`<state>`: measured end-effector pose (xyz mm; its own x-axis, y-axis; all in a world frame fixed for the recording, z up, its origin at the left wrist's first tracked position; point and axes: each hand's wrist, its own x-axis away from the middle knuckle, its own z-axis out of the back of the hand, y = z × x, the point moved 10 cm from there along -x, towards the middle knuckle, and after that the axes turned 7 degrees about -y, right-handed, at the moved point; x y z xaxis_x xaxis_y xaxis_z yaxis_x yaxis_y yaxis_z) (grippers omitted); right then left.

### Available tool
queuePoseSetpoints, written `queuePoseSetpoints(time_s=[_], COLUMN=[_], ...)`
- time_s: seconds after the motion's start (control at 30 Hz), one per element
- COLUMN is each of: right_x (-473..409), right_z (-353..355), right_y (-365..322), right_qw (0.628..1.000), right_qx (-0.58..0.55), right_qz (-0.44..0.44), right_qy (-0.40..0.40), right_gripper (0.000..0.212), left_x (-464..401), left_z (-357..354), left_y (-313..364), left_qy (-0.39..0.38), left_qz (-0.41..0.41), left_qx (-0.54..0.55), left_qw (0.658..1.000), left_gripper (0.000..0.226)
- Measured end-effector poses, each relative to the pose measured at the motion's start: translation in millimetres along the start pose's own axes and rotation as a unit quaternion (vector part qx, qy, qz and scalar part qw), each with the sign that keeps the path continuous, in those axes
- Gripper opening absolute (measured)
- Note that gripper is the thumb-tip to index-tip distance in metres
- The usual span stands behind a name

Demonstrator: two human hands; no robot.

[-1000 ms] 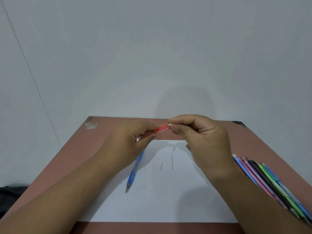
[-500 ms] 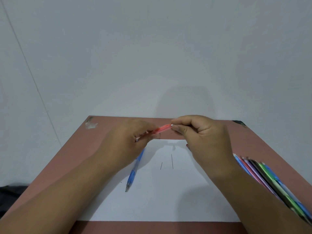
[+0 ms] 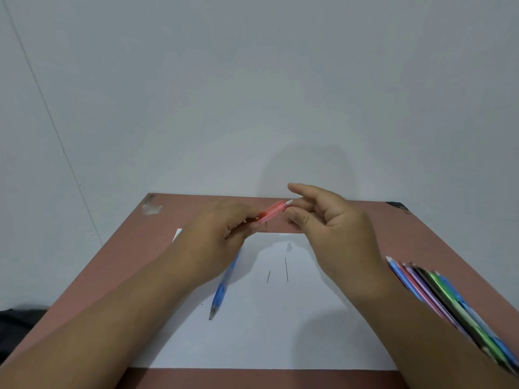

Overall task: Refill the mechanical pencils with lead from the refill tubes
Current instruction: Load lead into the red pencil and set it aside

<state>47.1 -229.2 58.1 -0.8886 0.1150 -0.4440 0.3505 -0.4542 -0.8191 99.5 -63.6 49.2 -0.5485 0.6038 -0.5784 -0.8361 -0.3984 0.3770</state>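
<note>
Reddish-brown table (image 3: 438, 237) against pale wall (image 3: 252, 80); white paper sheet (image 3: 280, 332) on it; dark object (image 3: 19, 324) lower left

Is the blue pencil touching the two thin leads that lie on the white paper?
Apart. The head view shows bare white paper between the blue pencil and the leads.

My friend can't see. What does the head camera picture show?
A left hand holds a red mechanical pencil above white paper, while the open right hand sits beside its white end. A blue pencil and two thin leads lie on the paper; more pencils lie at right.
</note>
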Motion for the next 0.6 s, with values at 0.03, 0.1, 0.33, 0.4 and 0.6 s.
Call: queuePoseSetpoints(time_s=[0.03, 0.1, 0.33, 0.4, 0.6], right_x=[1, 0, -11, -12, -11], right_z=[2, 6, -7, -27, -40], right_y=[0, 1, 20, 35, 56], right_qw=[1.000, 1.000, 0.969, 0.937, 0.898], right_qx=[0.003, 0.002, 0.238, 0.314, 0.375], right_qz=[0.000, -0.004, -0.007, -0.007, -0.059], right_qy=[0.007, 0.024, -0.063, -0.150, -0.220], right_gripper=[0.033, 0.026, 0.026, 0.024, 0.020], left_x=[0, 0, 1, 2, 3], left_z=[1, 1, -10, -10, -6], left_y=[0, -2, -28, -35, -40], left_qy=[0.006, 0.005, -0.035, -0.035, -0.038], left_qz=[0.002, 0.010, 0.093, 0.113, 0.138], left_qx=[-0.002, -0.009, -0.052, -0.045, -0.046], left_qw=[1.000, 1.000, 0.994, 0.992, 0.989], left_gripper=[0.028, 0.027, 0.021, 0.019, 0.013])
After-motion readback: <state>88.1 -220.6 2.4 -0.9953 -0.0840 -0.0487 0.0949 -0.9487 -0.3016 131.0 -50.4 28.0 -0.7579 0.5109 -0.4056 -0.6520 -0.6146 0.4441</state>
